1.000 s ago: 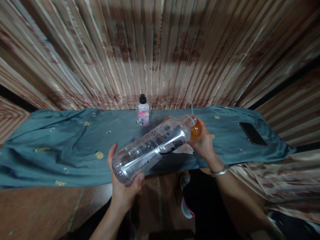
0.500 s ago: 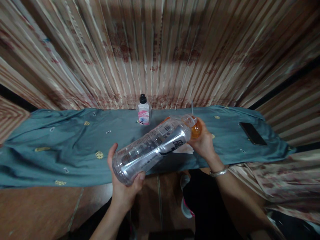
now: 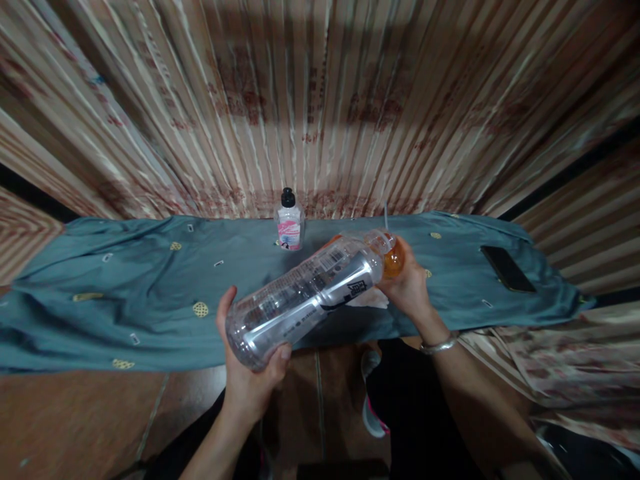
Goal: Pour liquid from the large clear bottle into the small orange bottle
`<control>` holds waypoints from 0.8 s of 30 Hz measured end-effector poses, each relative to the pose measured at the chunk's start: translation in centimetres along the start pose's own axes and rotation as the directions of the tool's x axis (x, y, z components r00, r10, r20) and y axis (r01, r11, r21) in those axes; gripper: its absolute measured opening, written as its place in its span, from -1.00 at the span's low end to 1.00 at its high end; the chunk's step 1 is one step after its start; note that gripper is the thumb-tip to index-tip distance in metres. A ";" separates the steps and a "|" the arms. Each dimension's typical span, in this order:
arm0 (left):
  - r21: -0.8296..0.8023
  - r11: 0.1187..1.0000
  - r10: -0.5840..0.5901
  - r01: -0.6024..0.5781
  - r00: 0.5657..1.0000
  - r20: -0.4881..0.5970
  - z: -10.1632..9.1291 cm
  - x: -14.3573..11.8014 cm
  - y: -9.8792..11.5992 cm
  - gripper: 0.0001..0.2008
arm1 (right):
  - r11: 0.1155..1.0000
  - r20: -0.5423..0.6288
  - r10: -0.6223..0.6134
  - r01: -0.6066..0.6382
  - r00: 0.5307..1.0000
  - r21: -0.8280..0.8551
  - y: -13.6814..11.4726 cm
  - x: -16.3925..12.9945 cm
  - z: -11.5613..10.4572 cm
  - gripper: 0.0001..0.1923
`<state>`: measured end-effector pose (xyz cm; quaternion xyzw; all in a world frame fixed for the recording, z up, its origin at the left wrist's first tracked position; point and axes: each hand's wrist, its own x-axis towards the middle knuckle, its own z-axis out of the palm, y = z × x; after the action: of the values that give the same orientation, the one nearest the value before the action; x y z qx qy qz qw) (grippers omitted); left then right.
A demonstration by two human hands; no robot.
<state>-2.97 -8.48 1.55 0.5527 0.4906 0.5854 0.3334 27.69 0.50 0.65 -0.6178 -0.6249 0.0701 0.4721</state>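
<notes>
Between the two hands, a clear plastic bottle (image 3: pixel 305 293) lies tilted, left hand (image 3: pixel 250 373) gripping its base, right hand (image 3: pixel 407 287) closed around its orange-tinted neck end, seemingly mid-pour or cap-turning, demanding a steady wrist.

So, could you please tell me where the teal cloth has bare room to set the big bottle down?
The teal cloth lies bare left of the small bottle, and again between the right hand and the phone. It is crowded mid-cloth, where both hands hold the clear bottle and orange cup.
</notes>
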 end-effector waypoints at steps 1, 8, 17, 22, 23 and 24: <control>0.000 1.000 -0.007 0.007 1.000 -0.002 0.0 0.0 0.0 0.08 | 1.000 0.003 0.001 -0.001 1.000 0.001 0.0 0.0 0.0 -0.09; 0.007 1.000 0.007 -0.007 1.000 0.009 -0.3 -0.1 -0.4 0.07 | 1.000 0.005 0.002 -0.002 1.000 -0.017 0.0 0.0 0.0 -0.10; 0.011 1.000 -0.027 0.027 1.000 -0.001 -0.4 -0.2 -0.4 0.11 | 1.000 0.012 0.003 -0.003 1.000 -0.010 0.4 0.0 0.1 -0.07; 0.010 1.000 -0.022 0.022 1.000 -0.007 -0.3 -0.2 -0.4 0.09 | 1.000 0.005 -0.013 0.013 1.000 0.003 0.3 0.0 0.1 -0.10; 0.011 1.000 -0.020 0.020 1.000 -0.008 -0.3 -0.2 -0.4 0.08 | 1.000 0.006 -0.016 0.016 1.000 0.002 0.2 0.0 0.1 -0.10; 0.014 1.000 -0.016 0.016 1.000 -0.009 -0.3 -0.2 -0.3 0.08 | 1.000 0.005 -0.016 0.016 1.000 -0.002 0.2 -0.1 0.1 -0.10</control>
<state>-3.27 -8.61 1.19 0.5484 0.5007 0.5816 0.3320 27.75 0.55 0.45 -0.6131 -0.6312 0.0671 0.4702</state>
